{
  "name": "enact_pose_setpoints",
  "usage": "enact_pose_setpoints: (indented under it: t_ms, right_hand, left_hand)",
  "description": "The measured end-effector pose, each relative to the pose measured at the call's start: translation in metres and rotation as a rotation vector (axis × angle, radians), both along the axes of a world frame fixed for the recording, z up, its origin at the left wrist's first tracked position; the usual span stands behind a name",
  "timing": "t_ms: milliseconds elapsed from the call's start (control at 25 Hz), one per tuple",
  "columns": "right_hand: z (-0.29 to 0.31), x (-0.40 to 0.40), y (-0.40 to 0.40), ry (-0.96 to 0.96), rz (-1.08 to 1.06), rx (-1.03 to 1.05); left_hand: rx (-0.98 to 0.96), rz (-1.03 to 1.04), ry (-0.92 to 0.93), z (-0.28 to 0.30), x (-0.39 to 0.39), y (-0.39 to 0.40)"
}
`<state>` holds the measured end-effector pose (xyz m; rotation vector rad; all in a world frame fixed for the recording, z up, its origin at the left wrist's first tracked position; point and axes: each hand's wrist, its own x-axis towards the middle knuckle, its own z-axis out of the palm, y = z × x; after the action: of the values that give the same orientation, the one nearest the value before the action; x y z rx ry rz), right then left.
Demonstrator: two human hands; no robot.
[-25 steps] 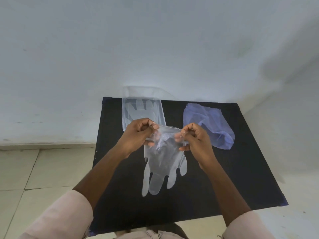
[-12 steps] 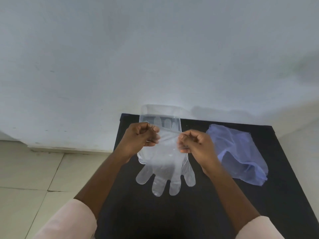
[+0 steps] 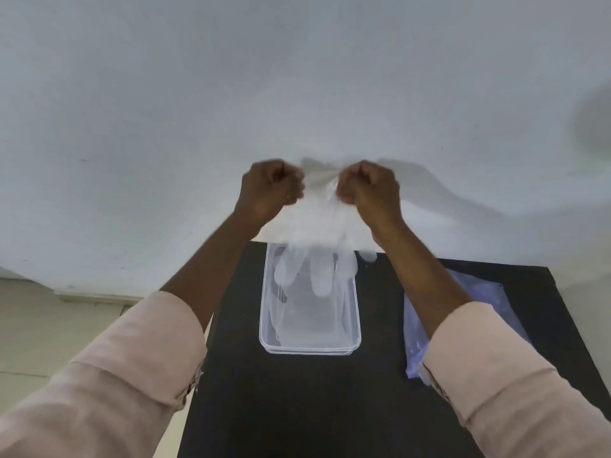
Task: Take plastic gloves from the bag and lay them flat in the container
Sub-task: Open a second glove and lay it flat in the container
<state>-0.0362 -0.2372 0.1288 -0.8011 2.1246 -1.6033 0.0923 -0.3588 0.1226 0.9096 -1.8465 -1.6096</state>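
Observation:
My left hand and my right hand each pinch one side of the cuff of a clear plastic glove, holding it up in front of the white wall. The glove hangs down with its fingertips dangling over the far end of a clear rectangular container on the black table. At least one other clear glove seems to lie flat inside the container. A pale blue plastic bag lies to the right of the container, partly hidden by my right forearm.
The table stands against a white wall. Beige tiled floor shows on the left. My pink sleeves fill the lower corners.
Both hands have lifted the glove up and away from me, from low over the table to above the container's far end. The view has shifted, so the container now sits nearer the frame's middle.

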Motion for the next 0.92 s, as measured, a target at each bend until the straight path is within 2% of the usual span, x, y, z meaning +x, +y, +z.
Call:
enact_pose_setpoints:
  t_ms: [120,200,240,320,360,440,480,560,680,920]
  right_hand:
    - [0.008,0.009,0.012,0.055,-0.022,-0.273]
    - [-0.012,0.023,0.029,0.038,0.021,-0.370]
    - [-0.032,0.032,0.038,0.042,0.052,-0.345]
    - [-0.083,0.046,0.060,0.135,0.117,-0.168]
    - [-0.110,0.051,0.070,0.253,0.134,-0.039]
    - [-0.157,0.055,0.088,0.511,0.156,0.202]
    - [-0.172,0.055,0.094,0.569,0.151,0.301]
    - [-0.187,0.060,0.100,0.561,0.123,0.436]
    - [-0.191,0.069,0.102,0.570,0.112,0.546]
    - [-0.191,0.072,0.102,0.582,0.092,0.630]
  left_hand:
    - [-0.189,0.049,0.199,0.018,0.008,0.009]
    - [-0.296,0.009,0.215,0.003,0.025,0.021]
    - [-0.324,-0.022,0.177,-0.015,0.035,0.029]
    - [-0.305,-0.066,0.024,-0.066,0.056,0.043]
    - [-0.297,-0.090,-0.065,-0.092,0.066,0.049]
    - [-0.463,-0.149,-0.224,-0.137,0.083,0.060]
    - [-0.583,-0.184,-0.306,-0.153,0.087,0.064]
    - [-0.697,-0.209,-0.458,-0.171,0.090,0.069]
    - [-0.736,-0.227,-0.578,-0.178,0.087,0.073]
    - [-0.781,-0.262,-0.677,-0.182,0.086,0.080]
